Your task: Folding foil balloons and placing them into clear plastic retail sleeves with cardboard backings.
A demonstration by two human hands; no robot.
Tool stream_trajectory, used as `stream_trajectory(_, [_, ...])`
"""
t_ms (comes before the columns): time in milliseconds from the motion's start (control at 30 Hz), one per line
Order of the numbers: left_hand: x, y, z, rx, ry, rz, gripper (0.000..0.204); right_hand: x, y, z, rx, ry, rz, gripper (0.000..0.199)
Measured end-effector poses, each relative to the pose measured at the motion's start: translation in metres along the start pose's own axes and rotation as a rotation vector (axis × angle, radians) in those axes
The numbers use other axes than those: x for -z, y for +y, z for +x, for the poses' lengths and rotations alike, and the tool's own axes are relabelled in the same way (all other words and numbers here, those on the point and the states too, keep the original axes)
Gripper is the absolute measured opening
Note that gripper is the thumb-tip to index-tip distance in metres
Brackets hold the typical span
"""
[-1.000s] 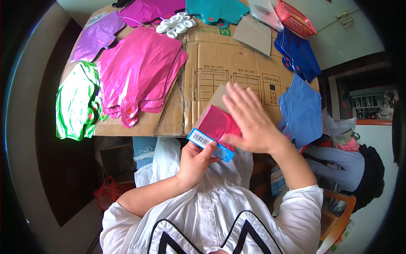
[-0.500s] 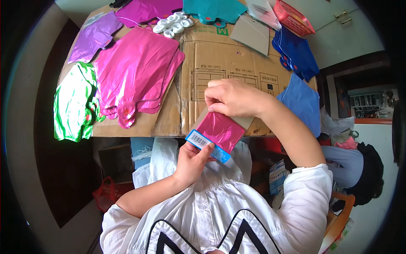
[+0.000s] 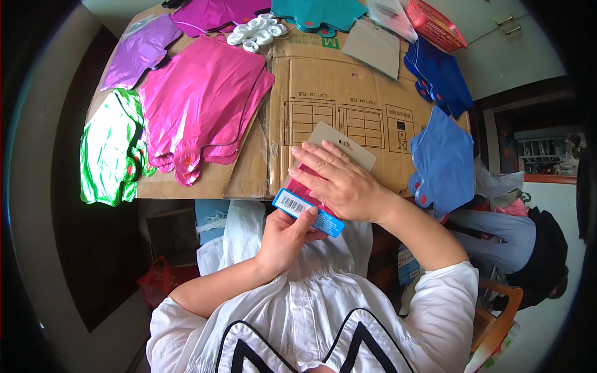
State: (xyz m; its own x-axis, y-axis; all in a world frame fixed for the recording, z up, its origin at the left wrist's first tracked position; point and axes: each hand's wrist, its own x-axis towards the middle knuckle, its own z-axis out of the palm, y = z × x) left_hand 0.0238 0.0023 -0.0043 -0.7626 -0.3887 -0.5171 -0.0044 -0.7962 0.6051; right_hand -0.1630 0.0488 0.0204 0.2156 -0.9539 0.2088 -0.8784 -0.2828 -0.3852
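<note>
Low over the near edge of the cardboard, my left hand (image 3: 283, 237) pinches the lower end of a grey-beige backing card (image 3: 357, 153), its thumb on top. A blue label (image 3: 330, 224) with a barcode wraps that lower end. Folded pink foil (image 3: 301, 181), which looks like a foil balloon, lies on the card. Across the foil, my right hand (image 3: 339, 184) rests flat with fingers stretched out, hiding most of it. The card's upper end, with a hanging hole, sticks out beyond my fingers.
Flat foil pieces lie around the cardboard (image 3: 311, 74): large pink (image 3: 202, 99), green (image 3: 109, 149), purple (image 3: 140, 53), teal (image 3: 317, 13), dark blue (image 3: 444, 78) and light blue (image 3: 443, 158). White ribbon rolls (image 3: 256, 31), a grey card (image 3: 373, 48) and a red basket (image 3: 436, 23) sit at the back.
My right hand has gone from pinching the card's upper end to lying flat over the pink foil. The card's holed upper end is now uncovered. My left hand keeps its hold.
</note>
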Motion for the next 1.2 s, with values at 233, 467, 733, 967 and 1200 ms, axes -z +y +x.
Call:
stream_trajectory(233, [0.001,0.001,-0.002,0.030,-0.024,-0.052,0.024,0.000,0.000,0.001,0.048,-0.001,-0.010,0.047])
stream_trajectory(467, [0.002,0.002,-0.002,0.063,-0.038,-0.072,0.024,0.001,0.000,-0.001,0.065,-0.007,-0.002,0.047])
stream_trajectory(733, [0.003,0.001,-0.001,0.032,-0.047,-0.011,0.023,0.005,-0.002,0.002,0.087,0.001,0.027,0.048])
stream_trajectory(967, [0.009,0.000,-0.002,0.008,-0.062,0.001,0.025,0.038,0.009,0.023,-0.025,0.076,0.256,0.042])
stream_trajectory(1200, [0.009,0.001,-0.006,0.046,-0.073,-0.042,0.026,0.070,0.094,0.126,-0.179,0.379,0.099,0.008])
